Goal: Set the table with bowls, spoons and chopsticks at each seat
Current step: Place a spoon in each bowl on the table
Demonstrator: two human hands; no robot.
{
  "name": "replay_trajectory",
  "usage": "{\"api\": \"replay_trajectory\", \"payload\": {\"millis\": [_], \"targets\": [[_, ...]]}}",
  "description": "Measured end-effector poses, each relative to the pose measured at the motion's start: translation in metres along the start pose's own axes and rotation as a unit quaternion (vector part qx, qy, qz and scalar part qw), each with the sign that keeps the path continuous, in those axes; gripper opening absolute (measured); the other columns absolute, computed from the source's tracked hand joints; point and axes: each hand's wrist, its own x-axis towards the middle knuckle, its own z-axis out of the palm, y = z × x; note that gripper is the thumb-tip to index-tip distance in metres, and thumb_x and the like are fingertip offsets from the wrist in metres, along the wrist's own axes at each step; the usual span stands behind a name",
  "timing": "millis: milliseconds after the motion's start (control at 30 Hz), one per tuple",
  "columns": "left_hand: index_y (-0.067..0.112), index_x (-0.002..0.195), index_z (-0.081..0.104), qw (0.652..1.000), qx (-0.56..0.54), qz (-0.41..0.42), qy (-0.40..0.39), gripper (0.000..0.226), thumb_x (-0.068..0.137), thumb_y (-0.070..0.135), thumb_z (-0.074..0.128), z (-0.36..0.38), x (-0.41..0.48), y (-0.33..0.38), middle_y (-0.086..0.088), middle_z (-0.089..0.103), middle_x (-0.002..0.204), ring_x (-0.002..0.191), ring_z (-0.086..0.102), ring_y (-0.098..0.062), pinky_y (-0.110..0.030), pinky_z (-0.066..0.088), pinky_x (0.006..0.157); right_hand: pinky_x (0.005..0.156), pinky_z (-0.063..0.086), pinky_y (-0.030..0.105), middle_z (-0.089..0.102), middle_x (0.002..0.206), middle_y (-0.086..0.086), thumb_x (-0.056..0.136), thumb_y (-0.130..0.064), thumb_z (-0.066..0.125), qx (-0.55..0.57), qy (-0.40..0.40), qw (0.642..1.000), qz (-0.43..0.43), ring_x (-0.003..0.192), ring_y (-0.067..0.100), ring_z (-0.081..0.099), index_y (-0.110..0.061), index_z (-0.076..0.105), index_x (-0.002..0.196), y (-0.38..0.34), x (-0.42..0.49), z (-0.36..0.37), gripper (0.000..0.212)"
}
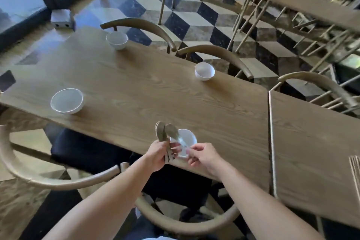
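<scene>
Several white bowls stand on the wooden table [148, 87]: one at the near edge [188, 137], one at the near left [66, 101], one at the far left [116, 40] and one at the far right [204, 71]. My left hand [157, 155] grips a bunch of tan spoons [160, 130], bowls up, just left of the near bowl. One spoon [172, 130] leans out over that bowl. My right hand [202, 156] pinches the lower end of this spoon at the bowl's near rim; the grip is blurred.
Curved-back wooden chairs with dark seats stand along both long sides, one [183, 218] directly under my arms. A second table [315, 154] abuts on the right, with a bundle of chopsticks [355, 167] at its right edge. A grey box [62, 20] sits by the window.
</scene>
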Motion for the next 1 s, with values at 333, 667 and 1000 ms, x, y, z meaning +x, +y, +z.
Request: {"api": "replay_trajectory", "payload": {"millis": [333,667,1000], "targets": [[0.013,0.079,0.044,0.996,0.025,-0.079,0.032,0.026,0.102,0.024,0.048,-0.051,0.013,0.016,-0.004,0.043,0.058,0.044,0.036,-0.017,-0.026,0.038,0.048,0.039,0.016,0.018,0.037,0.062,-0.003,0.101,-0.025,0.049,-0.083,0.014,0.991,0.104,0.038,0.006,0.026,-0.015,0.059,0.083,0.003,0.023,-0.038,0.024],[0.012,0.073,0.042,0.995,0.009,-0.098,0.029,0.012,0.081,0.005,0.037,-0.025,-0.001,0.013,-0.007,0.041,0.060,0.048,0.032,-0.019,-0.027,0.034,0.052,0.035,0.017,0.016,0.039,0.064,-0.001,0.104,-0.013,0.040,0.058,-0.066,0.986,0.141,0.036,0.003,0.028,-0.003,0.059,0.096,0.012,0.043,-0.059,0.024],[0.012,0.076,0.043,0.994,0.032,-0.097,0.028,0.007,0.081,0.008,0.041,-0.012,0.011,0.007,-0.007,0.043,0.061,0.049,0.036,-0.021,-0.029,0.037,0.053,0.031,0.021,0.015,0.051,0.061,0.001,0.095,-0.019,0.064,0.064,-0.051,0.987,0.137,0.035,0.002,0.034,-0.001,0.063,0.085,0.028,0.049,-0.069,0.020]]}}
